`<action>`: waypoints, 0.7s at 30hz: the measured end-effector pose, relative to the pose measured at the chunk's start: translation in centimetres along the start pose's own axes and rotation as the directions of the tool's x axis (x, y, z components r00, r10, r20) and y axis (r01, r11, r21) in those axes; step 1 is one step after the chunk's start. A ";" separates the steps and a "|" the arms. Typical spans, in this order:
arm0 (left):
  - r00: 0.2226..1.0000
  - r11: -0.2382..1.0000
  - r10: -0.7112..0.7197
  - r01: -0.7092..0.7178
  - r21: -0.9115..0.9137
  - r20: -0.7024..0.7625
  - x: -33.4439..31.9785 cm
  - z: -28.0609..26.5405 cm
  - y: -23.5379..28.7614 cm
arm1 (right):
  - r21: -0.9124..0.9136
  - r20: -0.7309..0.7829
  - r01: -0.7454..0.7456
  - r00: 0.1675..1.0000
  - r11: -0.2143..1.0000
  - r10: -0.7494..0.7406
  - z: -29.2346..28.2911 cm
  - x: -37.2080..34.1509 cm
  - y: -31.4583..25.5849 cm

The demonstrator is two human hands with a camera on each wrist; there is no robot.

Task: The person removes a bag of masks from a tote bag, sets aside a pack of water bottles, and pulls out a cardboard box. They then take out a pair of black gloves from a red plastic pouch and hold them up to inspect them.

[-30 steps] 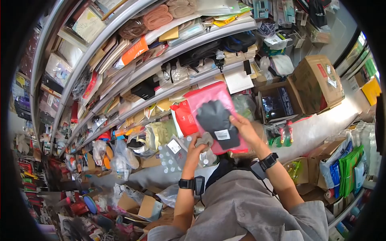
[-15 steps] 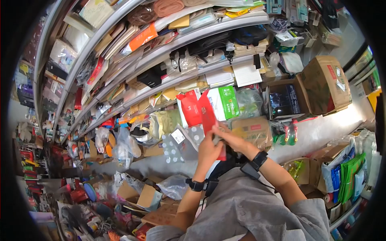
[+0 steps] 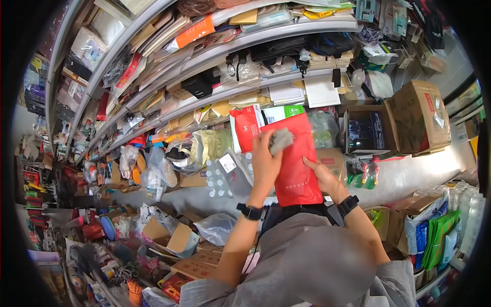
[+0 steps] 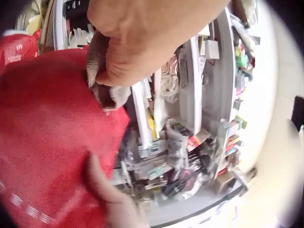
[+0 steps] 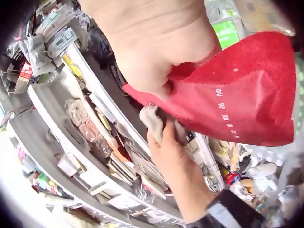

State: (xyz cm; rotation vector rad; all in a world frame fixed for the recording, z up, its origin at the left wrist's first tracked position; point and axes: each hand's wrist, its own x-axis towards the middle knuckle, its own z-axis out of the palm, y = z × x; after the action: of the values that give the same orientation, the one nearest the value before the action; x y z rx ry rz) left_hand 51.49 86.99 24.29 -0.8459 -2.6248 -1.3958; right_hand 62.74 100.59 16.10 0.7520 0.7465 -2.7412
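A flat red plastic packet (image 3: 299, 176) with a line of pale print near its lower end is held up in front of the body. The right hand (image 3: 329, 179) grips its right edge, thumb over the red face. In the left hand (image 3: 267, 161) a wadded grey cloth (image 3: 282, 139) is pinched, lying against the packet's upper left part. The left wrist view shows that cloth (image 4: 96, 61) bunched under the thumb at the packet's edge. From the right wrist, the right hand (image 5: 159, 47) appears with fingers curled over the packet's (image 5: 247, 95) border.
Behind the packet, a red bag (image 3: 245, 130) and a dotted clear-and-grey package (image 3: 232, 171) lie on the lowest shelf. Open cartons (image 3: 417, 117) stand at right, green and blue packs (image 3: 442, 225) below them. Boxes (image 3: 171, 235) and plastic bags crowd the lower left.
The packet has been flipped over: its clear side with a black item and white label showed first, then its edge, now the printed red side. The left hand with the cloth moved up along it.
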 end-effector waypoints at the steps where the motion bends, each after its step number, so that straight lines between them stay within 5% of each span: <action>1: 1.000 1.000 -0.001 0.001 -0.001 0.000 0.2 0.4 -0.6 | -0.001 -0.001 0.000 1.000 1.000 0.000 0.7 -0.3 -0.1; 3: 0.997 0.967 0.030 -0.048 0.251 0.073 0.2 1.4 -3.0 | -0.082 -0.048 0.047 0.998 0.996 -0.051 1.7 -0.6 -0.3; 7: 0.942 0.979 0.166 -0.193 0.067 0.292 -4.4 3.4 -2.3 | 0.098 -0.074 0.166 0.984 0.981 -0.159 -1.2 0.9 -0.6; 10: 0.811 0.964 0.246 -0.260 -0.048 0.530 -8.0 4.2 -1.1 | 0.119 -0.117 0.191 0.977 0.974 -0.177 -2.2 0.8 -1.5; 13: 0.896 0.988 0.139 -0.152 -0.003 0.422 -7.2 4.8 -0.9 | 0.074 -0.154 0.259 0.957 0.963 -0.246 -3.0 0.5 -1.7; 17: 0.996 0.993 -0.032 0.021 0.117 0.089 -1.7 4.4 -1.2 | 0.087 -0.075 0.088 0.994 0.992 -0.081 -1.6 -1.2 -1.6; 19: 0.997 0.988 -0.054 0.045 0.146 0.058 -0.6 4.1 -1.5 | 0.127 -0.039 0.088 0.996 0.988 -0.084 -1.5 -1.5 -1.6; 21: 0.983 0.983 0.042 -0.072 0.167 0.179 -1.7 4.1 -1.6 | 0.112 -0.047 0.121 0.992 0.986 -0.116 -1.9 -1.6 -2.1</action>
State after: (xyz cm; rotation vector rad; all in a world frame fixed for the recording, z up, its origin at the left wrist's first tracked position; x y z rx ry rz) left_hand 52.95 88.76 20.13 -1.0547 -2.7729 -1.1067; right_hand 64.22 103.47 16.35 0.8137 0.6669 -2.9052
